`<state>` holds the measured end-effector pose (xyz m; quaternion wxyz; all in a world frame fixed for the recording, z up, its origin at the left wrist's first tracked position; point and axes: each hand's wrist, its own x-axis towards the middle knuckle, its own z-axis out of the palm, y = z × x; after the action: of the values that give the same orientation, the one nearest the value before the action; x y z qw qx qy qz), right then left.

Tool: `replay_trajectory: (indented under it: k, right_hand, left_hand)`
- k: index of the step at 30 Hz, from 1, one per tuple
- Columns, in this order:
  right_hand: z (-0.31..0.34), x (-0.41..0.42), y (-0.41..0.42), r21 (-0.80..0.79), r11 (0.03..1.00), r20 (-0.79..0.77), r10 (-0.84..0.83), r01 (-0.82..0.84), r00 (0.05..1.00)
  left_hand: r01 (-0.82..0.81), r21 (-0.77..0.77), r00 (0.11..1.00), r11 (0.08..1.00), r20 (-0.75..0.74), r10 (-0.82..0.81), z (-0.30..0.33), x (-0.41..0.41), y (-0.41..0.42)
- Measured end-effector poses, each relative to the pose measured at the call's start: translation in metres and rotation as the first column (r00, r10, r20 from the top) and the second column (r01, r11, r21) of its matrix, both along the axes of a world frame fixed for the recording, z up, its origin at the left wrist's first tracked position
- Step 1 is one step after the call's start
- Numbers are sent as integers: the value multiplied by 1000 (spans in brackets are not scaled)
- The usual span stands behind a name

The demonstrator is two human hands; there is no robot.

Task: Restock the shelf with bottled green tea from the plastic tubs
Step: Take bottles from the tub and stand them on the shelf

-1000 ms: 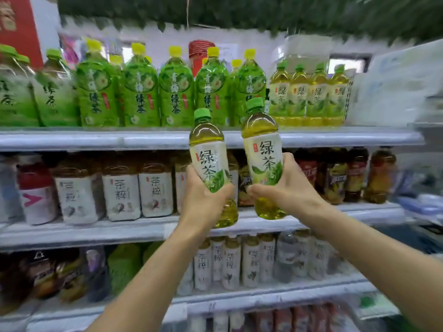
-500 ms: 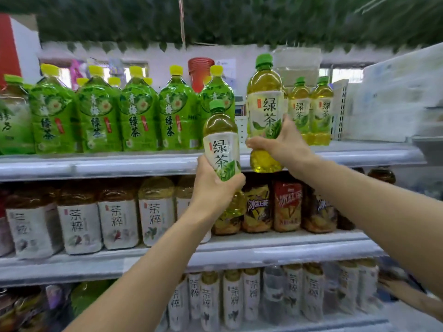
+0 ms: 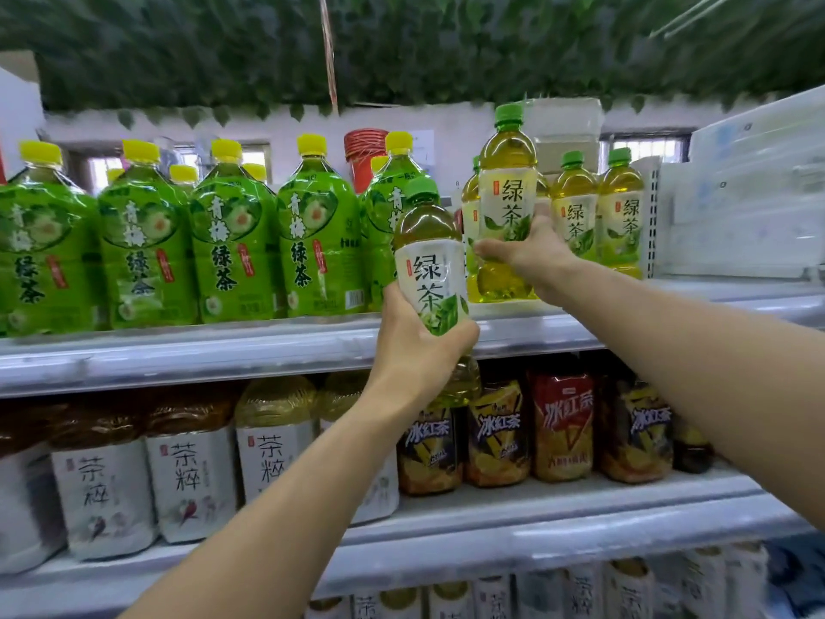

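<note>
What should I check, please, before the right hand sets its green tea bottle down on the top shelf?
1. Right hand has a firm grip on its bottle: ok.
2. Bottle upright: ok.
3. Bottle's base resting on the top shelf: cannot tell.
4. Matching green-cap bottles alongside: ok.
5. Left hand holds the second bottle securely: ok.
6. Free slot behind: cannot tell.

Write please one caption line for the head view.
Right hand sets a green tea bottle on the top shelf; left hand holds another bottle.
</note>
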<state>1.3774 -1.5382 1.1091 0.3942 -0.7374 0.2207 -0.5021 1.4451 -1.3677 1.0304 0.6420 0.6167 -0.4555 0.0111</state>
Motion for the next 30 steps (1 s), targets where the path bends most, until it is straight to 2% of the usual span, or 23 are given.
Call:
replay_trajectory:
  k: [6,10,17,19,21,22,24,26,27,30]
  right_hand:
    - [-6,11,-14,64,998,-38,25,-22,999]
    - [-7,16,-22,39,995,-69,93,-90,993]
    - [-4,18,-26,52,994,-151,104,-97,983]
    - [-7,12,-18,-9,1000,-101,24,-25,995]
    - [-11,-3,-4,-137,984,75,-100,109,992]
    - [-13,-13,6,-192,974,171,-91,124,981]
    - [-13,-34,29,-229,973,189,72,-27,979]
    - [-9,-47,47,-153,953,40,271,-263,962]
    - [-6,-51,54,-122,942,-16,312,-312,950]
    - [10,-66,62,-162,959,-66,227,-234,972]
  left_hand:
    - [2,4,1000,1000,2,-2,-1,4,-3]
    - [-27,-5,1000,1000,-8,27,-1,2,-7]
    - [-117,-31,993,993,-35,116,0,-12,-9]
    - [-150,-25,988,988,-34,149,-2,-15,-9]
    - [-168,-37,985,985,-36,166,-3,-20,-10]
    - [-175,-47,984,983,-34,173,-4,-23,-11]
    - [-193,-61,981,979,-1,194,-3,-33,-16]
    - [-205,-85,975,975,69,211,0,-47,-24]
    - [-194,-109,971,975,117,207,1,-54,-30]
    - [-142,-148,950,979,258,177,9,-71,-51]
